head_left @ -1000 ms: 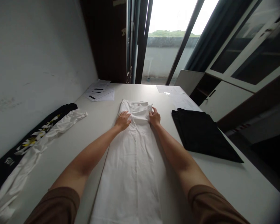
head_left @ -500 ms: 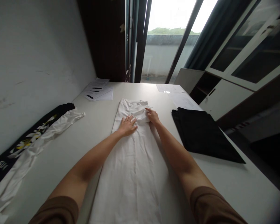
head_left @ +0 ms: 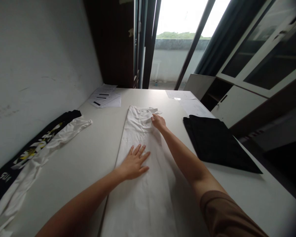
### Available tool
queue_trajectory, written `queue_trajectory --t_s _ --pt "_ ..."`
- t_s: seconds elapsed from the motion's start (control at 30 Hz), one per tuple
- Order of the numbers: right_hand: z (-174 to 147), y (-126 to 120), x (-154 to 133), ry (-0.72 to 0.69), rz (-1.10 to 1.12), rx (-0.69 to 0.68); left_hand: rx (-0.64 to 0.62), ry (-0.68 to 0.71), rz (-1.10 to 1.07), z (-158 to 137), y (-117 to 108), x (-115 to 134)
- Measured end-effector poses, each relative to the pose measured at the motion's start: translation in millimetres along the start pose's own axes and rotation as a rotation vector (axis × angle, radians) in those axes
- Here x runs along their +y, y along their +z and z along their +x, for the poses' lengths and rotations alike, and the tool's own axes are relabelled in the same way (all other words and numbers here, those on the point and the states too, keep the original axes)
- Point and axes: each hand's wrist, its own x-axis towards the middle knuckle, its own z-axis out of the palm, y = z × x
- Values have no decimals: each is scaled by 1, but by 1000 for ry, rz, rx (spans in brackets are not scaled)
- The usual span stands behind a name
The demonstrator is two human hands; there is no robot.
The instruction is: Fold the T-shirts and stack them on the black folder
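Head view: a white garment (head_left: 154, 194) is laid lengthwise along the pale counter (head_left: 88, 148); its near end is cut off by the lower edge of the view.
Left hand (head_left: 134, 163): laid flat, palm down, on the middle of the white garment; the fingers are spread and released; nothing is grasped.
Right hand (head_left: 159, 121): set at the far right edge of the white garment; the fingers are curled in against the cloth; whether a fold is pinched cannot be told.
Creased far end: small wrinkles are gathered beside the right hand; they could be deepened if cloth were tugged there while the middle was pinned by the left hand; the long edges could be skewed by a sideways push, since the cloth looks thin and loose.
Side pieces: a folded black garment (head_left: 222, 144) is placed well apart, to the right; a printed black cloth (head_left: 36, 149) and a crumpled white cloth (head_left: 39, 166) are laid together by the wall; these could be disturbed only by a wide sweep of a forearm.
White cabinet (head_left: 239, 105): a dark compartment (head_left: 217, 89) is left uncovered, with a shelf inside; its contents, and those behind the glass doors (head_left: 273, 62), are too dim to be told.
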Motion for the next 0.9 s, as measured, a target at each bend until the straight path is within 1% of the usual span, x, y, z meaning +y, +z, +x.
queue_trajectory --t_s 0.07,0.13,0.23,0.3,0.37,0.4,0.43,0.5,0.57,0.63,0.7,0.77,0.83,0.9 --pt "7 0 -27 -67 -15 -24 3 45 -14 -12 0 9" --pt "13 3 -56 -115 5 -62 5 66 -24 -17 0 16" --pt "16 17 -92 -106 96 -129 16 74 -29 -19 -1 18" --pt "12 29 -107 -81 166 -205 20 73 -29 -18 -2 18" --pt "5 41 -112 -87 212 -246 20 68 -29 -18 -2 18" --pt "2 46 -112 -105 223 -226 20 68 -28 -18 -2 18" --pt "0 49 -109 -130 229 -176 21 69 -28 -18 -2 18" --pt "-2 50 -99 -167 236 -37 24 73 -26 -18 -3 18" --pt "1 46 -83 -127 228 66 24 77 -26 -17 -3 18" --pt "7 40 -66 -20 181 114 23 78 -26 -17 -2 18" --pt "16 36 -49 96 123 135 21 81 -24 -16 0 17" --pt "26 34 -36 178 92 131 17 84 -24 -17 2 17" --pt "39 35 -28 189 74 79 20 82 -21 -17 3 18" --pt "53 38 -24 151 59 -2 31 73 -13 -18 4 20"
